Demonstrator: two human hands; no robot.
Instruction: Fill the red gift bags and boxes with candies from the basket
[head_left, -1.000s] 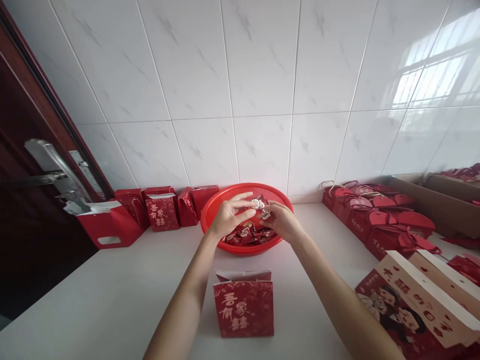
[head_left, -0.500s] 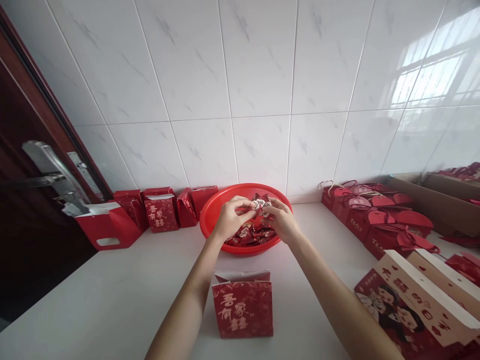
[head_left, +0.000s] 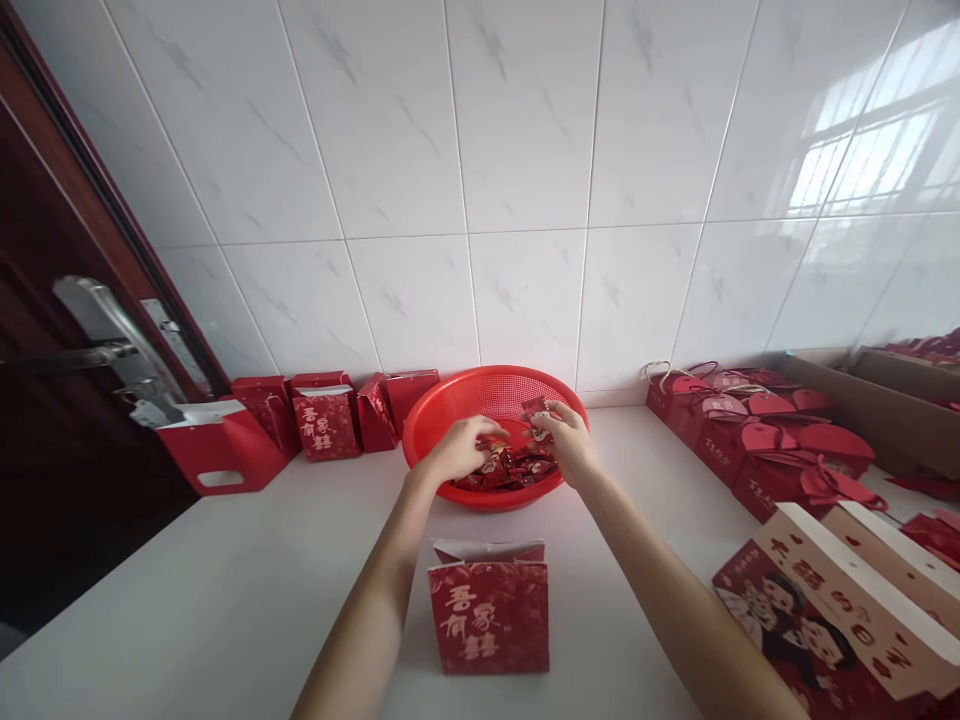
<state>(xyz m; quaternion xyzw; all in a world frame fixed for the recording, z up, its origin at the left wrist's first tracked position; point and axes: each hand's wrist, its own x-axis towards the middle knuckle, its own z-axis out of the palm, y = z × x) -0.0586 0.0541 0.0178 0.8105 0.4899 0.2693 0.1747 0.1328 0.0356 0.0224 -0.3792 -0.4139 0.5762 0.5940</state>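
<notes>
One red basket (head_left: 495, 372) — right hand (head_left: 574, 445) pinching a wrapped sweet (head_left: 535, 418), left hand (head_left: 456, 450) with fingers together at the pile (head_left: 510, 472)

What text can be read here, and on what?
"吾家有囍": on the red bag in front, and on the bag by the wall.
"大囍的日子": on the box flap.
Gold marks on the heart-flap boxes: too small to read.
Wrappers of the sweets: too blurred to read.
</notes>
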